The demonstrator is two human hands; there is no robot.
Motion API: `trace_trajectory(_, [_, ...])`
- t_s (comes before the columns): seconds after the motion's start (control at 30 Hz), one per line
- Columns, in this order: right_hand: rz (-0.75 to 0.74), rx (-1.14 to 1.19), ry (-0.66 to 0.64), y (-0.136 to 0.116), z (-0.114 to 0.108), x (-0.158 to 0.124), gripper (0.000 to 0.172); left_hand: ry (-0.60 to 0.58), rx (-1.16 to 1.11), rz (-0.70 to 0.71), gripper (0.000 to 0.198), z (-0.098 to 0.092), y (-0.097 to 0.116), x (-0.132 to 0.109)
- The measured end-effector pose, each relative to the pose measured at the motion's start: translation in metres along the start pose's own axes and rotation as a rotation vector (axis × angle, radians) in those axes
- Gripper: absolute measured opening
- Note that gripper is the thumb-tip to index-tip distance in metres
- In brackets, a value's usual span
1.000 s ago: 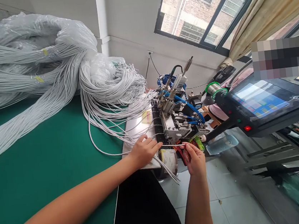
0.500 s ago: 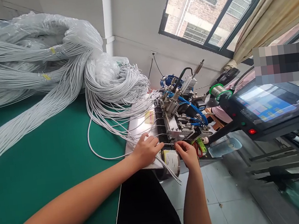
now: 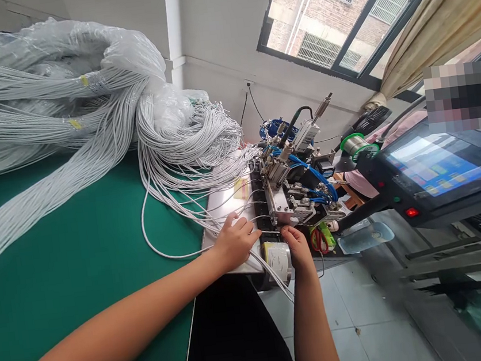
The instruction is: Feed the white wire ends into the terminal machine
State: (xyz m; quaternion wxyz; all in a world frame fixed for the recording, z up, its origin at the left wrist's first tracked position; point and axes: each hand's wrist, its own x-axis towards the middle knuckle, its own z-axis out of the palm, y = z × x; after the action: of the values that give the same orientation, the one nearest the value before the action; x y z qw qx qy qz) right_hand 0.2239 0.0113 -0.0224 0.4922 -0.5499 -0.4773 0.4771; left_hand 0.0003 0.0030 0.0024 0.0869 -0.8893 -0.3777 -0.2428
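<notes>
My left hand [image 3: 236,242] is closed on a white cable [image 3: 271,232] over the front end of a white plate [image 3: 221,200]. At the cable's far end, the fingertips of my right hand [image 3: 295,242] pinch it beside the black track of a metal machine [image 3: 280,199]. Several more cables lie across the plate into that track. A few loose cable ends [image 3: 278,279] hang down below my left hand, in front of a round motor-like part with a label [image 3: 278,260]. The tip between my right fingers is too small to make out.
A large bundle of white cables [image 3: 70,176], partly in clear plastic, lies on the green table [image 3: 65,316]. To the right are a screen panel [image 3: 443,169], a solder wire spool [image 3: 356,147], a blue bin [image 3: 366,238] and red-handled pliers [image 3: 318,241]. Another person sits behind the screen.
My right hand has shifted slightly, its wrist swinging left, still pinching by the track. The left hand stays almost in place. The view has turned a little.
</notes>
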Motion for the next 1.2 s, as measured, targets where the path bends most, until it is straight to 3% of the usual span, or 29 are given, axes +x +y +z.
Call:
trace_trajectory(0.33, [0.053,0.052,0.040,0.005,-0.002,-0.005,0.035,-0.003,-0.004,0.001,0.039,0.003,0.000,-0.001])
trace_trajectory(0.53, [-0.058,-0.101,0.172,-0.002,-0.020,-0.021,0.037,-0.030,-0.016,0.010,0.039,0.003,0.000,-0.002])
trace_trajectory(0.73, [-0.160,-0.275,0.159,-0.028,-0.030,-0.046,0.033,-0.010,-0.021,0.021,0.041,-0.001,0.001,0.000])
trace_trajectory(0.87, [-0.254,-0.380,-0.047,-0.049,-0.028,-0.067,0.028,-0.047,-0.062,0.094,0.039,-0.003,0.000,0.001])
trace_trajectory(1.0, [-0.350,-0.531,-0.286,-0.065,-0.021,-0.083,0.027,-0.127,-0.117,0.056,0.047,0.000,0.000,-0.001])
trace_trajectory(1.2, [-0.271,-0.662,-0.519,-0.069,-0.008,-0.094,0.049,-0.168,-0.093,-0.048,0.047,0.003,0.002,-0.003])
